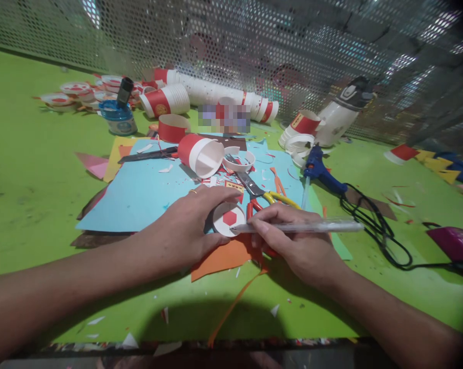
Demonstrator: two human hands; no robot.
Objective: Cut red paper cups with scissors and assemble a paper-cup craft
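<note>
My left hand (201, 220) is curled round a small white paper cup base (219, 214) with a red hexagon on its flat round face. Between the fingers of my right hand (293, 241) is a clear-barrelled pen (319, 226), its tip on the white face beside the hexagon. Just behind my hands lie scissors (256, 189) with red and yellow handles, partly hidden by my right hand. A cut red and white paper cup (201, 155) rests on its side beyond my left hand. Under both hands is orange paper (219, 257).
Light blue paper (139, 189) carries scraps and a dark-bladed cutter (149, 155). A blue glue gun (323, 171) with a black cord lies at right, near a white bottle (342, 113). Stacked paper cups (224, 92) and a blue jar (118, 118) stand toward the mesh (139, 36).
</note>
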